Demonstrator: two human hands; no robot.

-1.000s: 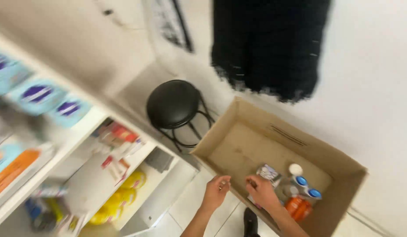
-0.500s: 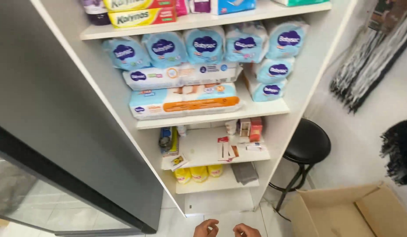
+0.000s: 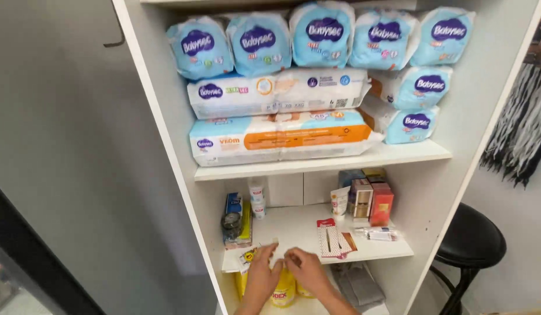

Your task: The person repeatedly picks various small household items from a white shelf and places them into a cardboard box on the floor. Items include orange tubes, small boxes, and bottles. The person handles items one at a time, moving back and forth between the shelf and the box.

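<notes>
— Shelving unit (image 3: 457, 125), white, head view: contents?

— Upper shelf: blue nappy packs (image 3: 317, 41) stacked over long flat packs (image 3: 282, 137). Middle shelf (image 3: 393, 251): small cartons (image 3: 372, 201), a tube (image 3: 339, 201), a carded item (image 3: 332, 239). Black stool (image 3: 472, 245) to the right.

— Hands?

— Left hand (image 3: 262, 274) and right hand (image 3: 305, 269) raised side by side at the middle shelf's front edge, fingers curled toward each other. Something small and pale (image 3: 274, 240) sits at the left fingertips; whether either grip grasps it, I cannot tell.

— In the way?

— Yellow bottles (image 3: 282, 291) just beneath the wrists; a leaflet (image 3: 235, 259) beside the left hand.
</notes>
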